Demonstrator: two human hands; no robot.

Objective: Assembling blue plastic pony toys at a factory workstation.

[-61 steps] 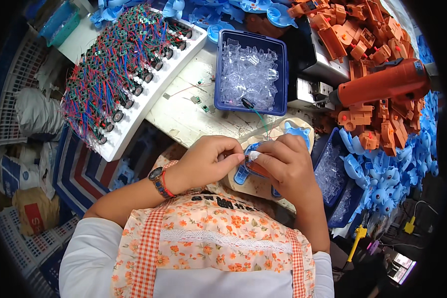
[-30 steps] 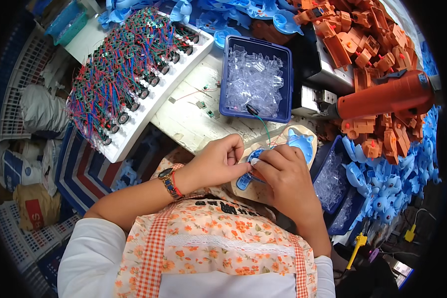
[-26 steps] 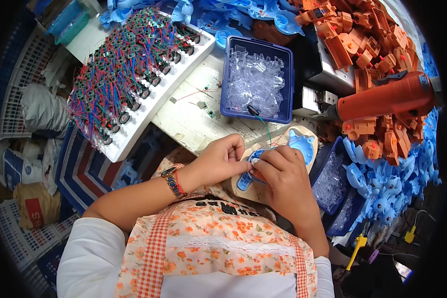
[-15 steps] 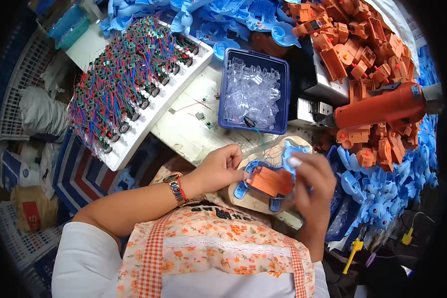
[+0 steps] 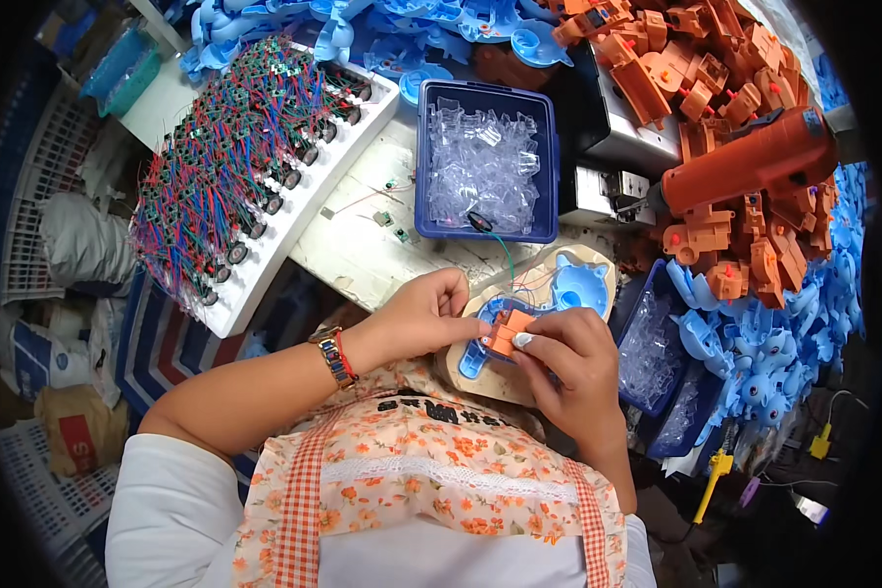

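Note:
A light blue plastic shell [image 5: 580, 286] lies in a cream holder [image 5: 601, 263] close in front of me. Over the shell's near left part, my right hand [image 5: 580, 370] grips an orange plastic housing [image 5: 509, 331] between thumb and fingers. My left hand [image 5: 423, 316] is closed, its fingertips at the left side of the housing and the shell's rim; what they pinch is hidden. Thin wires run out of the shell, and a green one leads to a small black round part [image 5: 480, 222] on the blue bin's near edge.
Clear plastic pieces fill the blue bin [image 5: 418, 186]. To its left, a white foam tray [image 5: 294, 230] carries many wired circuit boards. At the right are an orange power screwdriver [image 5: 750, 162], piled orange housings [image 5: 696, 240] and blue shells [image 5: 755, 358]. Small boards [image 5: 392, 223] lie on the table.
My right hand has come down and leftward onto the orange housing, which now sits at a different angle. The shell's right part is uncovered. My left hand stays near the same place.

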